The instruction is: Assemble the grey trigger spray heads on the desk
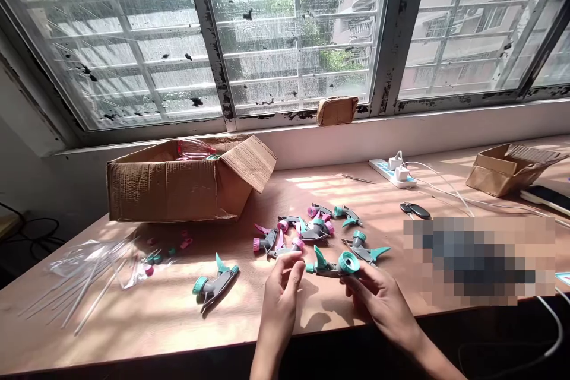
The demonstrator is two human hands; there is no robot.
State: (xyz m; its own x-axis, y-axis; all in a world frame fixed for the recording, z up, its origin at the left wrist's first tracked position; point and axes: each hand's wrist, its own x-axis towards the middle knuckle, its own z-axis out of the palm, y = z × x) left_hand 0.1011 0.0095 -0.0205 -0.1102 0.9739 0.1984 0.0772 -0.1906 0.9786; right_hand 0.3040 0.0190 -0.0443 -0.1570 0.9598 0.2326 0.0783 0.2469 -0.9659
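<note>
My right hand [380, 297] grips the body of a grey trigger spray head [332, 268] with a teal trigger, nozzle and screw collar. The open end of the collar is turned up toward me. Close to the teal nozzle, my left hand [284, 285] has its thumb and fingers curled together; whether anything is between them is hidden. Behind the hands lies a group of spray heads, among them a teal and grey one [366, 248] and a pink and grey one [266, 238]. Another teal spray head [214, 286] rests alone to the left.
Thin white tubes [91, 279], plastic bags [82, 256] and small pink and teal parts [154, 258] lie left on the table [164, 332]. Cardboard boxes [160, 193] [494, 172] stand behind. Right are a power strip [392, 172], a key fob [418, 210], cables and a blurred patch.
</note>
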